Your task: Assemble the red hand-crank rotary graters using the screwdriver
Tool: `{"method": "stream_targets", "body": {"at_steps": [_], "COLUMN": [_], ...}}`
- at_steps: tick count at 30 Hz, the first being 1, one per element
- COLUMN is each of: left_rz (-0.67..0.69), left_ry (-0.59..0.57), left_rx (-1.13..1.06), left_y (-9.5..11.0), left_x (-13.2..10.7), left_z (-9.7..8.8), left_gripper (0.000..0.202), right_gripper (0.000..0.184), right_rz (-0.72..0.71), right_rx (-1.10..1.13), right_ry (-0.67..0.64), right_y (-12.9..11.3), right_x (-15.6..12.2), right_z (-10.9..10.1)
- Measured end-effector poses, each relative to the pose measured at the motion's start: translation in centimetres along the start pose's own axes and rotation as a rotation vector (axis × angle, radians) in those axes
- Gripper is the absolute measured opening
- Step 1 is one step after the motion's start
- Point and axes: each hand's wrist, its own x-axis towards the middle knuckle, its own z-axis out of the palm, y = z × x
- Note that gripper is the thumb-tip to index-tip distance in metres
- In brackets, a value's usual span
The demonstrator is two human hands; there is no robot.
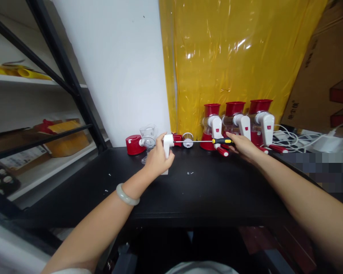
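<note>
My left hand (158, 158) is closed around a white plastic crank handle (167, 144), held up over the black table. A screwdriver (222, 141) with a yellow and black grip is in my right hand (242, 146). Its long thin shaft lies level and its tip reaches the white crank; whether it sits in a screw cannot be made out. Behind the left hand are a red base (135, 144) and a clear plastic housing (148, 133). A metal grater drum (188, 141) with a white end stands just behind the shaft.
Three red and white rotary graters (215, 125) stand in a row at the back right. Small white bits (191, 173) lie on the black table (205, 198). White cables (294, 139) are tangled at far right. A black-framed shelf (74, 87) rises on the left.
</note>
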Motion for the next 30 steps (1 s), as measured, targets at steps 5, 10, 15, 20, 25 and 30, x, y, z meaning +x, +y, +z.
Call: {"method": "stream_targets", "body": {"at_steps": [5, 10, 15, 20, 25, 30], "left_rz": [-0.130, -0.251, -0.225, -0.209, -0.161, -0.088], "left_ry": [-0.125, -0.224, -0.215, -0.171, -0.130, -0.082], "left_rx": [-0.231, -0.315, -0.288, -0.272, -0.212, -0.159], "left_y": [-1.1, -2.1, -2.2, -2.0, -2.2, -2.2], "left_x": [0.4, 0.7, 0.6, 0.6, 0.6, 0.6], "left_z": [1.2, 2.0, 1.9, 1.7, 1.6, 1.2], "left_gripper": [0.058, 0.051, 0.053, 0.055, 0.058, 0.061], "right_gripper": [0.038, 0.047, 0.046, 0.045, 0.043, 0.046], "right_rz": [-0.116, -0.229, -0.281, -0.272, -0.255, -0.247], "right_rx": [0.270, 0.097, -0.069, -0.090, -0.132, -0.159], "right_ry": [-0.066, -0.138, -0.105, -0.121, -0.165, -0.168], "right_y": [-0.4, -0.1, -0.2, -0.7, -0.6, -0.1], "right_x": [-0.3, -0.4, -0.3, -0.6, -0.6, -0.2], "right_z": [0.2, -0.4, -0.8, -0.9, -0.9, -0.9]}}
